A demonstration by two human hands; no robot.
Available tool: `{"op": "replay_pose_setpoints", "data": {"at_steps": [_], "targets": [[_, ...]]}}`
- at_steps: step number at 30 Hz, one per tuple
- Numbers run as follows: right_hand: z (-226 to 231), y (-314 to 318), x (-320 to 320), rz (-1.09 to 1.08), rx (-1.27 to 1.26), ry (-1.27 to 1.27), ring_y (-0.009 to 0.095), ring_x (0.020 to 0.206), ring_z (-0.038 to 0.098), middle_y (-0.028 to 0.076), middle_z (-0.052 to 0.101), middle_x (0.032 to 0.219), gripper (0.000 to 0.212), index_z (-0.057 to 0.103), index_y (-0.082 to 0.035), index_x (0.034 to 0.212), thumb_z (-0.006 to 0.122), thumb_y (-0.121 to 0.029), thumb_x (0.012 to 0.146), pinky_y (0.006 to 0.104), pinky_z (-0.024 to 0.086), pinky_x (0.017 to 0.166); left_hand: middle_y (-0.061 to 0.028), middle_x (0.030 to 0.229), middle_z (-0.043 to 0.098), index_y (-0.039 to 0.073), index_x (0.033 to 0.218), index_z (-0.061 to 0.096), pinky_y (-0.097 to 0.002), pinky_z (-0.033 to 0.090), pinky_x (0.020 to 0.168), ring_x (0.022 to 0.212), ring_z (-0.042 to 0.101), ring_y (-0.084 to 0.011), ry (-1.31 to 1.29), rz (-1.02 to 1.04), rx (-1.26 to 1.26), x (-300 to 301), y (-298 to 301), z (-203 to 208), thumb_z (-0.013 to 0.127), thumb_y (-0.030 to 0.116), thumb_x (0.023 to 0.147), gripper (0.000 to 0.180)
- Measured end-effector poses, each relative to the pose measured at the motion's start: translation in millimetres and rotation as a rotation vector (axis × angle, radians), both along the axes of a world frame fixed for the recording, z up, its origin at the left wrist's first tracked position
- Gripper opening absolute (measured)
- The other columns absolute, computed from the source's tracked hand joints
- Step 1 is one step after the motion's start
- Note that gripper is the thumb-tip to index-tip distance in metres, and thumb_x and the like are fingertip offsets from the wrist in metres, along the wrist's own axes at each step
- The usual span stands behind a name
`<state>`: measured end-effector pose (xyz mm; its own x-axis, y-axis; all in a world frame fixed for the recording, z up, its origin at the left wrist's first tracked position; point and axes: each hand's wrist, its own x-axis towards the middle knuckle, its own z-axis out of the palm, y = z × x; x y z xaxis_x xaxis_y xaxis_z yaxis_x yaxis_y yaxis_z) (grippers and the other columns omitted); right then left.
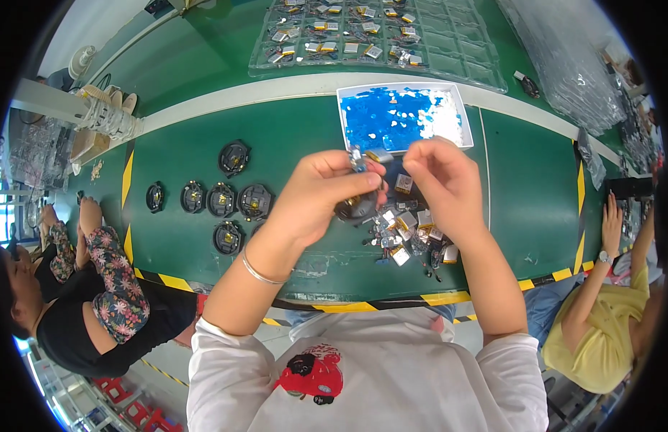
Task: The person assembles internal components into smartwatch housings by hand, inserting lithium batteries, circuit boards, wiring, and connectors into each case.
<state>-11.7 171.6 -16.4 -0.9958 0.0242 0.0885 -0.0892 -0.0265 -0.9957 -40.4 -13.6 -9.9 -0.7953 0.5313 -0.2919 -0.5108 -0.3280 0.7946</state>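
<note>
My left hand [334, 183] is closed, thumb and fingers pinched round a small circuit module [357, 160]. A flat silver battery with a yellow edge [378, 155] sits beside that module, toward my right hand. Under the left fingers shows part of a black round housing [357, 209]; whether the hand also grips it I cannot tell. To the right, my right hand [449, 180] is raised with thumb and index finger pressed together. Anything between those fingertips is too small to make out. Just below the hands lies a loose pile of small batteries with wired boards [409, 229].
Several black round housings [221, 199] stand on the green table at left. Beyond my hands is a white box [465, 129] of blue and white pieces. Farther back lies a clear compartment tray [456, 54] with battery modules. People sit at both sides, one in a yellow top [600, 331].
</note>
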Motion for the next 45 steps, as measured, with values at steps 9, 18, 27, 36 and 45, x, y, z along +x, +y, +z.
{"op": "replay_pose_setpoints", "data": {"at_steps": [9, 18, 27, 36, 45], "targets": [[-3, 2, 2, 0.039, 0.817, 0.323, 0.021, 0.062, 0.055, 0.009, 0.056, 0.073, 0.018, 0.067, -0.004, 0.091, 0.063, 0.001, 0.074, 0.0294, 0.045, 0.056, -0.0088, 0.08, 0.065, -0.002, 0.09, 0.063, -0.0268, 0.051, 0.065, 0.07, 0.063, -0.0163, 0.055, 0.164, -0.046, -7, -11, -1, 0.065, 0.005, 0.081, 0.011], [10, -15, 13, -0.107, 0.652, 0.59, 0.016, 0.063, 0.061, 0.009, 0.064, 0.078, 0.02, 0.066, -0.002, 0.088, 0.068, 0.004, 0.069, 0.0245, 0.047, 0.056, -0.0069, 0.088, 0.066, 0.0, 0.092, 0.064, -0.0243, 0.047, 0.076, 0.083, 0.061, -0.0111, 0.082, 0.106, -0.028, 7, 6, -2, 0.062, 0.006, 0.082, 0.012], [17, -11, 23, -0.076, 0.232, 0.098, 0.011, 0.074, 0.062, 0.006, 0.063, 0.084, 0.013, 0.063, 0.0, 0.085, 0.066, 0.005, 0.074, 0.0218, 0.05, 0.065, -0.0087, 0.106, 0.062, -0.003, 0.113, 0.055, -0.0242, 0.051, 0.079, 0.09, 0.06, -0.0118, 0.235, 0.073, -0.071, 15, 10, 12, 0.047, -0.004, 0.089, 0.025], [15, -17, 21, -0.189, 0.636, 0.474, 0.023, 0.076, 0.06, 0.011, 0.061, 0.083, 0.018, 0.063, -0.002, 0.082, 0.067, 0.005, 0.066, 0.0292, 0.048, 0.064, -0.0087, 0.107, 0.059, -0.001, 0.117, 0.052, -0.0319, 0.058, 0.075, 0.095, 0.061, -0.017, 0.131, 0.01, -0.084, 24, 15, 15, 0.044, -0.003, 0.089, 0.029], [14, -14, 18, -0.148, 0.67, 0.529, 0.022, 0.075, 0.06, 0.012, 0.061, 0.083, 0.014, 0.065, -0.001, 0.078, 0.068, 0.006, 0.066, 0.0284, 0.047, 0.064, -0.0094, 0.105, 0.059, -0.003, 0.118, 0.051, -0.031, 0.057, 0.077, 0.095, 0.06, -0.016, 0.203, 0.015, -0.122, 26, 15, 14, 0.045, -0.006, 0.087, 0.031]]}}
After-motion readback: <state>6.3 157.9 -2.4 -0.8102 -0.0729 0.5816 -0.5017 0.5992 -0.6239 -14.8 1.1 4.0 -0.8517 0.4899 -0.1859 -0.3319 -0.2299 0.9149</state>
